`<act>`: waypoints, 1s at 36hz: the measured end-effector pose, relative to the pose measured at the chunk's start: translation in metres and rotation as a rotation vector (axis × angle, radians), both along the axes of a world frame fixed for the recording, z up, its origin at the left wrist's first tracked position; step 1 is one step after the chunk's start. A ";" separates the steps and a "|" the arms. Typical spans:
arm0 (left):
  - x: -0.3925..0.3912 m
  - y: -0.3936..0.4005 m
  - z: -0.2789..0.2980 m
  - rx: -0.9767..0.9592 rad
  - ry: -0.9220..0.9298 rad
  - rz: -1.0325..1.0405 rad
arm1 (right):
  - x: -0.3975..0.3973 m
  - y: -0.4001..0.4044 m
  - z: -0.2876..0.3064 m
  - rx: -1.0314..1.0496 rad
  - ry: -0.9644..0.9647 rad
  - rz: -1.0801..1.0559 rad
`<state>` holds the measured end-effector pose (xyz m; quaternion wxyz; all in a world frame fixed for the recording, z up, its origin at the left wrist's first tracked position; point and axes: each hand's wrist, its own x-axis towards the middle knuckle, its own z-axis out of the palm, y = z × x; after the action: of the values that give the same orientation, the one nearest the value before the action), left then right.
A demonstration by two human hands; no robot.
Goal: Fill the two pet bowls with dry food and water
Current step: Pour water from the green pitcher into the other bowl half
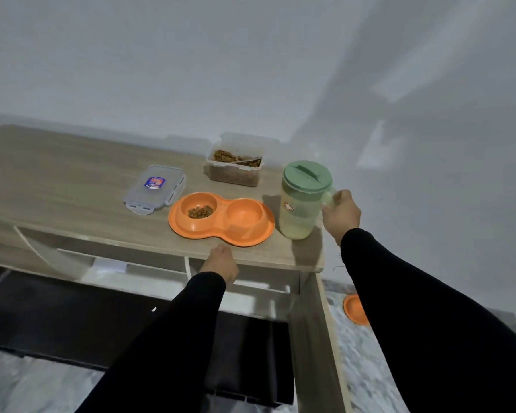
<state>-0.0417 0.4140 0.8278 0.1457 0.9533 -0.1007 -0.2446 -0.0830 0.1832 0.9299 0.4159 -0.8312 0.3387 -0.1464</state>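
Two hands: right [340, 214] grips jug [303, 201] handle; left [221, 262], seemingly relaxed, touches table [72, 186] below bowls [221, 217].

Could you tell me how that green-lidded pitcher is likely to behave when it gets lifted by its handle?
The pitcher looks only partly filled, liquid low in it, so probably moderate in weight. It is tall and narrow, near the table's right end, so a sideways nudge might tip it. The right hand grips the side handle, so the load may swing off-centre.
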 end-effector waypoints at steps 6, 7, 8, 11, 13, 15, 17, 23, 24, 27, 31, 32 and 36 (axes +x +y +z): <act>0.003 0.001 0.005 0.054 0.043 -0.009 | 0.010 0.003 0.013 -0.099 -0.036 0.098; 0.003 0.000 0.006 0.064 0.045 -0.014 | 0.012 0.002 0.016 -0.110 -0.026 0.116; 0.004 0.000 0.006 0.072 0.045 -0.024 | 0.014 0.002 0.020 -0.118 -0.014 0.134; 0.006 -0.001 0.007 0.093 0.059 -0.047 | 0.019 -0.001 0.029 -0.163 0.031 0.194; 0.008 -0.001 0.008 0.103 0.073 -0.057 | 0.021 -0.002 0.034 -0.193 0.066 0.232; 0.008 -0.001 0.010 0.110 0.079 -0.065 | 0.023 -0.001 0.040 -0.215 0.097 0.272; 0.009 0.000 0.011 0.118 0.083 -0.069 | 0.025 0.000 0.044 -0.242 0.123 0.309; 0.010 0.002 0.013 0.128 0.100 -0.076 | 0.029 0.007 0.050 -0.332 0.189 0.382; 0.010 0.002 0.013 0.128 0.103 -0.075 | 0.029 0.008 0.050 -0.351 0.195 0.391; 0.010 0.002 0.014 0.129 0.108 -0.071 | 0.030 0.012 0.051 -0.410 0.207 0.417; 0.010 0.002 0.015 0.139 0.111 -0.073 | 0.031 0.017 0.054 -0.469 0.241 0.446; 0.010 0.002 0.015 0.143 0.115 -0.075 | 0.032 0.018 0.054 -0.478 0.244 0.451; 0.010 0.003 0.016 0.143 0.115 -0.086 | 0.033 0.023 0.055 -0.503 0.263 0.459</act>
<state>-0.0320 0.4170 0.8436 0.0721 0.9405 -0.1152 -0.3113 -0.0504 0.2064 0.9852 0.1736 -0.9736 0.1471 -0.0198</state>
